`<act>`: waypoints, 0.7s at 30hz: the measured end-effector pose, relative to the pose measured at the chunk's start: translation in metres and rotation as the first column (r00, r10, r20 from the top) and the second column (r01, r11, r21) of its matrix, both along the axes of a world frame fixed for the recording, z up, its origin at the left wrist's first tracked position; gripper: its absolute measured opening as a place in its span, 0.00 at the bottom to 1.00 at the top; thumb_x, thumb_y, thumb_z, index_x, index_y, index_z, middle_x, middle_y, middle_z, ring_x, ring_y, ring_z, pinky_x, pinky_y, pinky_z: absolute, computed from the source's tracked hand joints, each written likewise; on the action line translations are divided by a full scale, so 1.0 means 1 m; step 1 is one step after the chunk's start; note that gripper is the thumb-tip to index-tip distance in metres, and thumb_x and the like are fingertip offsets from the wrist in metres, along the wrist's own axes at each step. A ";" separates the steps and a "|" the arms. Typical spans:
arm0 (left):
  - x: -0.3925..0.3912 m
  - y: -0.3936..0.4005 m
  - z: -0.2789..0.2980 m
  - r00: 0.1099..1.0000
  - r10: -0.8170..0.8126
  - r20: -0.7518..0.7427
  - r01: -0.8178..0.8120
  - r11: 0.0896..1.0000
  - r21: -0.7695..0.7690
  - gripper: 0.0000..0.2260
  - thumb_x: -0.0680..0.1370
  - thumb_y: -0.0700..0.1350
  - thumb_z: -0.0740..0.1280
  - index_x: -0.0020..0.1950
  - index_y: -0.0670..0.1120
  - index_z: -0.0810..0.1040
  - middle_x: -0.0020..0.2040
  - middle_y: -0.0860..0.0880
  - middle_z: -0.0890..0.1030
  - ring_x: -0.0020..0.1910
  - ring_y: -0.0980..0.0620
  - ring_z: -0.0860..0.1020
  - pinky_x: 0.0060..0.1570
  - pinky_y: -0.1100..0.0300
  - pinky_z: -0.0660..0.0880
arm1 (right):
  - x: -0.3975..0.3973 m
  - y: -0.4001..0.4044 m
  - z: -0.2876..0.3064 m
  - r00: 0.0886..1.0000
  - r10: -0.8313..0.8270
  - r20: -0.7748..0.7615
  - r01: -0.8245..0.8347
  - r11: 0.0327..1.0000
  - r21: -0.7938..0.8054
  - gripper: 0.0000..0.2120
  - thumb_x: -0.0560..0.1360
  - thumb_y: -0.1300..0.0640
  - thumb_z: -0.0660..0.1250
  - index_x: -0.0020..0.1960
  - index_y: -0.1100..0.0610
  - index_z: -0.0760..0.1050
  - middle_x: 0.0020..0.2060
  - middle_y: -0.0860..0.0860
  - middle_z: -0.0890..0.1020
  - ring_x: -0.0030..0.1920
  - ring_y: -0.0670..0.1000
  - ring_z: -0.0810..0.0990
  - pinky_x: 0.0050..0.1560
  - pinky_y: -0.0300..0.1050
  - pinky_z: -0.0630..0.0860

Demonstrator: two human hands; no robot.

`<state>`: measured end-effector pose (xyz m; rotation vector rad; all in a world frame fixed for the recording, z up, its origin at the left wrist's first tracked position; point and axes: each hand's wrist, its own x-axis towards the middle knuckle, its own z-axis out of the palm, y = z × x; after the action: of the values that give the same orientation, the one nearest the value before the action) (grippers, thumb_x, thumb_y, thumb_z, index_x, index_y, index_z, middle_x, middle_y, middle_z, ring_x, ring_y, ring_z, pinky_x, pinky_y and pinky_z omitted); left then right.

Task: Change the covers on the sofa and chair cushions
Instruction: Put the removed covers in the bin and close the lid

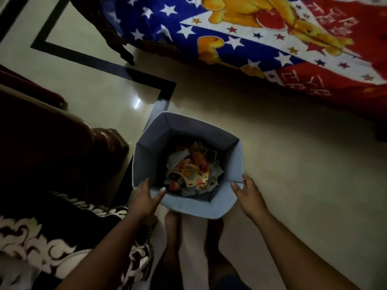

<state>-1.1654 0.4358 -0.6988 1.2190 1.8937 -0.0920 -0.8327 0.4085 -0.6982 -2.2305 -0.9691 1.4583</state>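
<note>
While bare feet [173, 231] stand just behind it, a soft grey fabric bin [228, 162] sits on the pale tiled floor [293, 164], crumpled bright patterned cloth [191, 172], probably cushion covers, lying inside. Left hand [146, 197] touches its near rim with straight fingers; right hand [249, 195] spreads beside the corner. Beyond lies a starry blue-red cartoon sheet [251, 38].

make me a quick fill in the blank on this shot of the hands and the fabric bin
1. The grey fabric bin stands on the ____.
2. The left hand and right hand touch the bin's near ____.
3. Crumpled patterned covers lie ____ the bin.
4. The star-printed sheet shows a yellow cartoon ____.

Missing words: floor; rim; inside; bear
</note>
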 end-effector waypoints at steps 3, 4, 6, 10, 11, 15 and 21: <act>-0.010 0.046 -0.035 0.960 -0.149 -0.235 0.174 0.981 0.090 0.43 0.78 0.69 0.61 0.83 0.46 0.51 0.83 0.43 0.51 0.81 0.43 0.54 0.75 0.43 0.60 | 0.008 0.038 -0.037 0.996 -0.033 0.081 0.028 0.998 0.061 0.36 0.79 0.42 0.67 0.80 0.56 0.59 0.77 0.54 0.66 0.76 0.55 0.65 0.73 0.51 0.66; -0.012 0.063 -0.042 0.936 -0.193 -0.293 0.238 0.963 0.128 0.43 0.77 0.69 0.61 0.84 0.47 0.49 0.84 0.44 0.48 0.82 0.43 0.52 0.75 0.41 0.59 | 0.010 0.053 -0.043 0.991 -0.030 0.128 0.018 0.995 0.094 0.36 0.79 0.41 0.66 0.80 0.55 0.59 0.77 0.54 0.66 0.76 0.56 0.66 0.73 0.53 0.66; -0.008 0.104 -0.054 0.900 -0.267 -0.343 0.345 0.919 0.190 0.44 0.77 0.69 0.61 0.84 0.48 0.47 0.84 0.44 0.46 0.82 0.43 0.49 0.76 0.39 0.55 | 0.011 0.083 -0.056 0.974 -0.019 0.226 -0.017 0.988 0.156 0.37 0.79 0.40 0.66 0.80 0.55 0.58 0.77 0.54 0.65 0.76 0.57 0.64 0.74 0.55 0.66; 0.015 0.187 -0.072 0.868 -0.383 -0.318 0.456 0.866 0.203 0.44 0.78 0.69 0.60 0.84 0.49 0.44 0.84 0.45 0.47 0.82 0.44 0.49 0.77 0.38 0.52 | 0.012 0.142 -0.081 0.964 -0.036 0.262 0.015 0.996 0.084 0.38 0.78 0.32 0.59 0.79 0.54 0.61 0.75 0.56 0.69 0.74 0.61 0.67 0.71 0.57 0.67; 0.021 0.206 -0.076 0.876 -0.378 -0.298 0.446 0.871 0.207 0.44 0.78 0.69 0.60 0.84 0.49 0.45 0.84 0.46 0.48 0.82 0.44 0.50 0.77 0.37 0.52 | 0.014 0.155 -0.087 0.965 -0.028 0.261 0.025 1.000 0.015 0.39 0.77 0.29 0.55 0.77 0.55 0.65 0.73 0.57 0.72 0.71 0.62 0.70 0.69 0.56 0.70; 0.035 0.260 -0.086 0.951 -0.251 -0.182 0.288 0.932 0.219 0.39 0.78 0.70 0.59 0.81 0.47 0.57 0.80 0.43 0.63 0.76 0.40 0.65 0.72 0.37 0.62 | 0.024 0.192 -0.096 0.972 -0.056 0.229 0.088 0.987 -0.132 0.36 0.81 0.31 0.48 0.55 0.62 0.77 0.52 0.60 0.79 0.53 0.61 0.77 0.54 0.52 0.73; 0.046 0.298 -0.086 0.998 -0.056 0.018 0.052 0.983 0.174 0.30 0.82 0.64 0.59 0.67 0.39 0.76 0.58 0.40 0.79 0.55 0.42 0.77 0.51 0.52 0.71 | 0.032 0.207 -0.118 0.934 -0.354 0.047 0.351 0.934 0.071 0.23 0.78 0.58 0.69 0.71 0.63 0.73 0.69 0.58 0.76 0.66 0.56 0.75 0.68 0.49 0.70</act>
<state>-1.1194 0.7342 -0.7845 1.3835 1.8799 0.0592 -0.8010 0.6160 -0.8166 -2.2673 -0.5778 1.1918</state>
